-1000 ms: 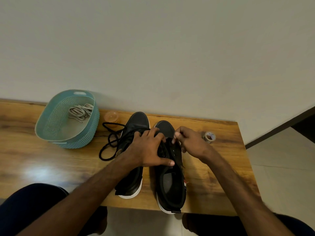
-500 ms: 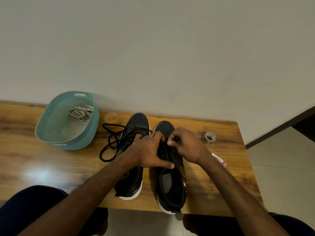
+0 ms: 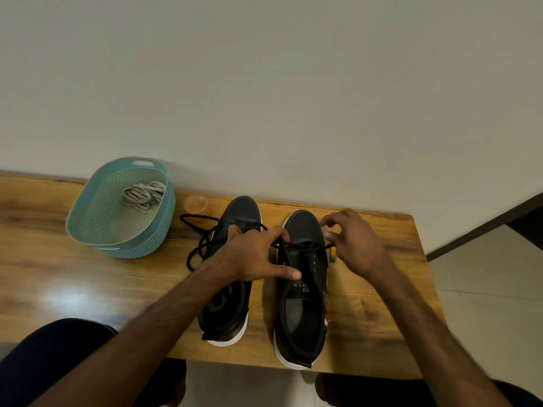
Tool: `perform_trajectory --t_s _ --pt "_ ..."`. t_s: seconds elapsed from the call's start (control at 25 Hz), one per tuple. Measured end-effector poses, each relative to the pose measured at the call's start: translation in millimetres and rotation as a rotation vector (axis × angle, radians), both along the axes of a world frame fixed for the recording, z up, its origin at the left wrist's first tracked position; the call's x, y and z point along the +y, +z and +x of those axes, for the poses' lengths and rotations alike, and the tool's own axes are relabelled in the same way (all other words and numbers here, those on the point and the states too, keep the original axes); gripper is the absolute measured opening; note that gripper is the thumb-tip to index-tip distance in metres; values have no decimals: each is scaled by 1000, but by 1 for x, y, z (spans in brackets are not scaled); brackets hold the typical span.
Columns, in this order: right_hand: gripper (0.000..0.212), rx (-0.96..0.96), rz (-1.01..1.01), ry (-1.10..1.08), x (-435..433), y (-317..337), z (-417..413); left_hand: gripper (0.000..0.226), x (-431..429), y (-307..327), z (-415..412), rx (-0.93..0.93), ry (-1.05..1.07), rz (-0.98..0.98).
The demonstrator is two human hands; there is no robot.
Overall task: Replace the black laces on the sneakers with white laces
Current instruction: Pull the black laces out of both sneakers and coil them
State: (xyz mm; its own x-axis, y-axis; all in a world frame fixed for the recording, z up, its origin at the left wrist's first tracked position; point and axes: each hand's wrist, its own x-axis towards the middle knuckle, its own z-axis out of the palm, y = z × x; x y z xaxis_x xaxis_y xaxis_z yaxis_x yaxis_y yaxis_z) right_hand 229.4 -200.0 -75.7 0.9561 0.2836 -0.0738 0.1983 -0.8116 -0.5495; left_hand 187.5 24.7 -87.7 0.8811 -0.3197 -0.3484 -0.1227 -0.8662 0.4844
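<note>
Two black sneakers with white soles stand side by side on the wooden table [image 3: 88,289], toes toward the wall. My left hand [image 3: 255,254] lies across the left sneaker [image 3: 232,306], its fingers on the black lace [image 3: 305,245] at the top of the right sneaker [image 3: 302,304], thumb stretched onto the tongue. My right hand [image 3: 352,245] pinches that lace's other end just right of the shoe. A loose length of black lace [image 3: 199,239] trails left of the left sneaker. The white laces [image 3: 144,193] lie bundled in the teal basket [image 3: 97,201].
A small orange translucent lid [image 3: 196,204] sits by the wall between basket and shoes. A small yellow and green object [image 3: 333,255] lies under my right hand. The table's right edge drops to a tiled floor [image 3: 484,304]. My knees are below the front edge.
My right hand has moved right, drawing the black lace out sideways across the right sneaker. The tape roll seen earlier is now hidden behind that hand.
</note>
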Motion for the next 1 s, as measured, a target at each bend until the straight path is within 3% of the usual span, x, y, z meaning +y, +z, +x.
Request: perform_trajectory --t_s 0.12,0.2,0.36,0.52,0.64,0.72,0.8,0.92,1.0 --pt "26 -41 -89 217 31 -7 -15 86 4 0 4 -5 -40 23" --pt "28 -21 -177 251 40 -14 -21 93 0 -1 2 -74 -39 68" --pt "15 -61 -133 187 37 -12 -22 104 -6 -3 -1 -126 -43 120" --pt "7 -157 -153 4 13 6 -7 97 -9 -4 -4 -167 -35 184" --pt "11 -200 -247 -224 -27 19 6 92 -13 -7 -4 -170 -28 164" --pt "17 -248 -308 -248 -32 20 5 92 -12 -8 -3 -159 -17 140" --pt "25 -281 -274 -82 -12 16 -3 93 -11 -9 -2 -153 -7 127" --pt "29 -156 -362 233 30 5 -19 99 -13 -9 -3 -147 -5 145" --pt "28 -124 -425 280 40 -3 -24 101 -12 -8 -2 -142 2 157"
